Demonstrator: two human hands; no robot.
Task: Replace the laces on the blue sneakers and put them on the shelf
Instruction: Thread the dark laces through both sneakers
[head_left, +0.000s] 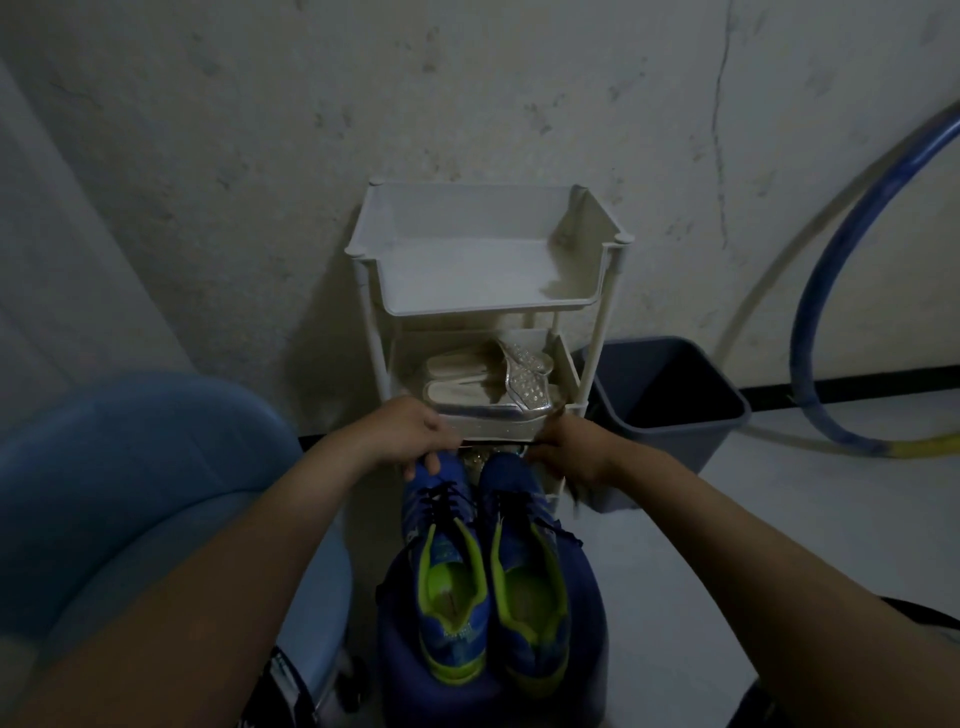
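Blue sneakers (524, 582), lime-green inside, black-laced, lie paired; left hand (415, 436) and right hand (569, 454) grip a lace (506, 444).

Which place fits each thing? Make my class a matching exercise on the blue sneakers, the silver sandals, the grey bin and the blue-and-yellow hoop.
Things
1. blue sneakers with lime-green lining
2. silver studded sandals
3. dark grey plastic bin
4. blue and yellow hoop

Places
A. on the floor, right of the white plastic rack
B. against the wall, far right
C. on the dark blue round seat
D. on the rack's second tier

Pairs: 1-C, 2-D, 3-A, 4-B
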